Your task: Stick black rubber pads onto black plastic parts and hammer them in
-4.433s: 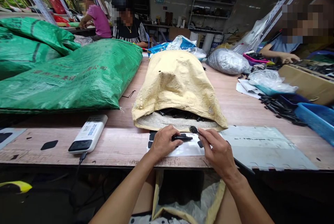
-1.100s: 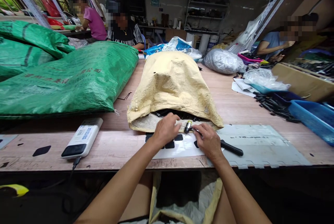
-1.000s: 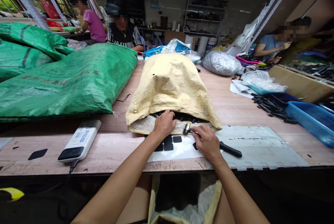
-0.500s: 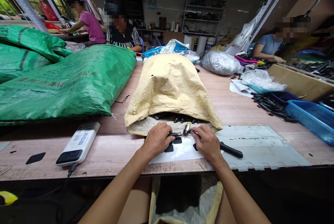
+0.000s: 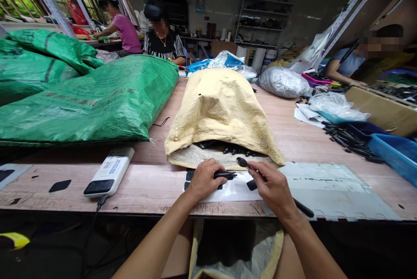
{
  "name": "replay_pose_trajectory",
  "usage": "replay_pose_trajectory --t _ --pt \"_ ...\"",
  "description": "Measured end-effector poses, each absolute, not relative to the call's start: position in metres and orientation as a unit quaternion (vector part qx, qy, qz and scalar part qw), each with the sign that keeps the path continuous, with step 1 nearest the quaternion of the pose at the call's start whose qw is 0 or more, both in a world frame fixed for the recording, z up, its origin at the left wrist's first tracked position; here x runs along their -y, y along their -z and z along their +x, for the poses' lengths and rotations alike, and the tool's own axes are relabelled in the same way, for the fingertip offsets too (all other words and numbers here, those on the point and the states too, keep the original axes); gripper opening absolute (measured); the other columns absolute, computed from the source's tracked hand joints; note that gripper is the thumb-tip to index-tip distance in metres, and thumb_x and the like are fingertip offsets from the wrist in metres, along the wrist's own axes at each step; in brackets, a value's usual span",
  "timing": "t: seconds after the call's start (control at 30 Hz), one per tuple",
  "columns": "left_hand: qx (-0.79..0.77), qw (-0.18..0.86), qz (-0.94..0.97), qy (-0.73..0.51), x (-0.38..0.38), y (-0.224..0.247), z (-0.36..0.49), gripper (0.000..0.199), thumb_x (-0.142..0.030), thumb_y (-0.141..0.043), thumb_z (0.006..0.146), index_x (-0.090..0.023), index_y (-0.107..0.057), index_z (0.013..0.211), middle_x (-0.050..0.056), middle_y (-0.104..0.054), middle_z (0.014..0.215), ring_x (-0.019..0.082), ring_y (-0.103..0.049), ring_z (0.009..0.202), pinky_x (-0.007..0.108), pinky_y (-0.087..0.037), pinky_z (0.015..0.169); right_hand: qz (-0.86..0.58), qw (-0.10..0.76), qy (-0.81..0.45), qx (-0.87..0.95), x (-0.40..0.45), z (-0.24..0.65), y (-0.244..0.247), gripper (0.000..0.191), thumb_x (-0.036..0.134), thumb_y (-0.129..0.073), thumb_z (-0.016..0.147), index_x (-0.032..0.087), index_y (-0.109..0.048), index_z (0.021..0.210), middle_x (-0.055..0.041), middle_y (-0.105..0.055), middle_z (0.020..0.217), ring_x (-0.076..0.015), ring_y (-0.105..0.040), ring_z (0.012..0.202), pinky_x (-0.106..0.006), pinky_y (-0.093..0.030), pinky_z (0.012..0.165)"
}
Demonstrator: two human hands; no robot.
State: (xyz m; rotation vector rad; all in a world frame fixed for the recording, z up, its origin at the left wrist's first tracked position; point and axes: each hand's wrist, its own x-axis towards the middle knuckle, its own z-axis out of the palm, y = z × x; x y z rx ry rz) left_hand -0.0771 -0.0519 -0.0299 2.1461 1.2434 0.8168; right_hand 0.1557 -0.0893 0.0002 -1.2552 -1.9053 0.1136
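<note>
My left hand (image 5: 206,179) is closed on slim black parts (image 5: 226,175), whose ends stick out to the right beyond the fingers. My right hand (image 5: 270,183) grips a small hammer (image 5: 242,162) by its thin shaft. The black grip (image 5: 303,208) shows past the wrist, and the head is up near the sack's mouth. Both hands are over a white sheet (image 5: 236,191) with dark rounded patches. Right behind them lies a cream woven sack (image 5: 224,105); its open mouth faces me, with several black parts inside.
Green sacks (image 5: 107,101) fill the left side, behind a white power bank (image 5: 109,172) with a cable. At right are a grey mat (image 5: 339,188), loose black parts (image 5: 350,142) and a blue basket (image 5: 395,153). Below the table edge an open sack (image 5: 278,244) sits between my legs. Co-workers sit beyond.
The hammer head has turned and lifted slightly with my right hand. More of the black parts shows at my left fingers. The whole view has shifted a little.
</note>
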Motion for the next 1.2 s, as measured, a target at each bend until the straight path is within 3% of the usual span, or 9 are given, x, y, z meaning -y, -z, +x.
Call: replay_pose_trajectory --t 0.23,0.4,0.57,0.7,0.9,1.07,1.2 --pt "-0.475 0.265 0.787 -0.29 0.053 0.03 -0.074 0.018 -0.029 -0.078 0.079 -0.027 -0.074 0.097 0.0 -0.062 0.091 0.02 -0.058 0.097 0.032 -0.041 0.083 -0.491 0.438 -0.045 0.751 0.104 0.136 0.0 0.023 0.018 -0.055 0.095 0.024 -0.067 0.115 -0.0048 -0.07 0.103 -0.0181 -0.066 0.096 -0.031 -0.053 0.085" --pt "-0.478 0.262 0.787 -0.29 0.052 0.031 -0.074 0.02 -0.028 -0.077 0.08 -0.028 -0.074 0.099 0.0 -0.063 0.093 0.02 -0.058 0.096 0.031 -0.041 0.083 -0.497 0.385 -0.06 0.776 0.107 0.133 0.005 0.024 0.02 -0.05 0.097 0.024 -0.066 0.115 -0.0055 -0.07 0.098 -0.0189 -0.066 0.091 -0.032 -0.054 0.081" --pt "-0.469 0.26 0.795 -0.283 0.053 0.028 -0.076 0.016 -0.029 -0.078 0.079 -0.026 -0.072 0.094 -0.001 -0.062 0.091 0.02 -0.058 0.095 0.03 -0.041 0.081 -0.484 0.413 -0.064 0.769 0.108 0.123 -0.005 0.027 0.021 -0.051 0.096 0.026 -0.066 0.119 -0.0069 -0.07 0.101 -0.0201 -0.066 0.093 -0.034 -0.055 0.082" --pt "-0.475 0.252 0.793 -0.285 0.052 0.029 -0.077 0.019 -0.03 -0.08 0.078 -0.023 -0.068 0.09 0.0 -0.063 0.092 0.02 -0.058 0.093 0.03 -0.041 0.079 -0.483 0.362 -0.083 0.793 0.105 0.116 0.001 0.028 0.022 -0.047 0.098 0.026 -0.067 0.117 -0.0067 -0.069 0.097 -0.0197 -0.066 0.09 -0.033 -0.055 0.08" --pt "-0.462 0.263 0.788 -0.31 0.053 0.029 -0.077 0.022 -0.024 -0.079 0.075 -0.023 -0.068 0.094 -0.001 -0.064 0.093 0.02 -0.058 0.094 0.03 -0.042 0.081 -0.523 0.372 -0.017 0.766 0.083 0.149 0.008 0.024 0.027 -0.054 0.095 0.028 -0.068 0.115 -0.0046 -0.07 0.103 -0.0195 -0.067 0.093 -0.032 -0.053 0.082" --pt "-0.47 0.26 0.789 -0.299 0.052 0.033 -0.076 0.018 -0.025 -0.077 0.075 -0.023 -0.07 0.091 0.0 -0.063 0.091 0.02 -0.058 0.093 0.03 -0.042 0.082 -0.55 0.337 0.019 0.764 0.059 0.185 0.03 0.018 0.027 -0.058 0.092 0.027 -0.072 0.105 -0.0033 -0.07 0.097 -0.0202 -0.066 0.092 -0.033 -0.052 0.081" --pt "-0.469 0.26 0.794 -0.289 0.05 0.029 -0.078 0.015 -0.026 -0.076 0.078 -0.024 -0.071 0.091 0.001 -0.064 0.092 0.02 -0.058 0.094 0.03 -0.043 0.082 -0.524 0.325 0.031 0.787 0.054 0.193 0.048 0.02 0.025 -0.055 0.093 0.026 -0.07 0.107 -0.0042 -0.069 0.097 -0.021 -0.063 0.094 -0.036 -0.051 0.083"
